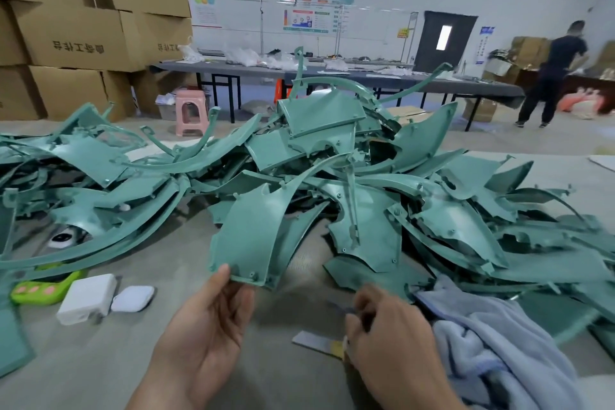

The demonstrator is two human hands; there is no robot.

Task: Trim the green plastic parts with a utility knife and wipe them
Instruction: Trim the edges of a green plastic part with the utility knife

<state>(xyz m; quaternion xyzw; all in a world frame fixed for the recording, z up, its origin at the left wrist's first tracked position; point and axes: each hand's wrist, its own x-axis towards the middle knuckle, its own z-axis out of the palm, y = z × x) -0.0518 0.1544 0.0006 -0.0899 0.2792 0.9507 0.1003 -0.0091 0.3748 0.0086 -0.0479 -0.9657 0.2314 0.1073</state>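
- Bench (pixel 100 359): a grey work surface that carries everything described here. Its near edge lies below the frame.
- Pile of green plastic parts (pixel 366 176): curved strips and flat panels heaped loosely across the middle of the bench, from the left edge to the right edge. No separate stack of finished parts can be made out, so nearly all of the stock is judged still to be trimmed and wiped.
- Cloth (pixel 492 343): pale blue, bunched at the near right of the bench, touching the right-hand fringe of the pile. Neither hand holds it, so wiping is not yet under way.
- Green panel (pixel 253 233): the part in hand. It is raised clear of the bench in front of the pile, near the centre. Whether its edges carry flash cannot be told.
- Left hand (pixel 203 333): grips the panel at its lower edge. The thumb (pixel 221 276) lies on the near face and the fingers curl in behind it.
- Right hand (pixel 389 329): just right of the panel and low over the bench. Its fingers are curled round a slim dark tool (pixel 337 305), probably the utility knife, though blur prevents confirmation. The tool is apart from the panel, so no cut is in progress.
- Grey and yellow strip (pixel 316 341): flat on the bench under the right hand. Its identity is unclear.
- Two white boxes (pixel 88 298): near left of the bench, beside a bright green item (pixel 43 289).
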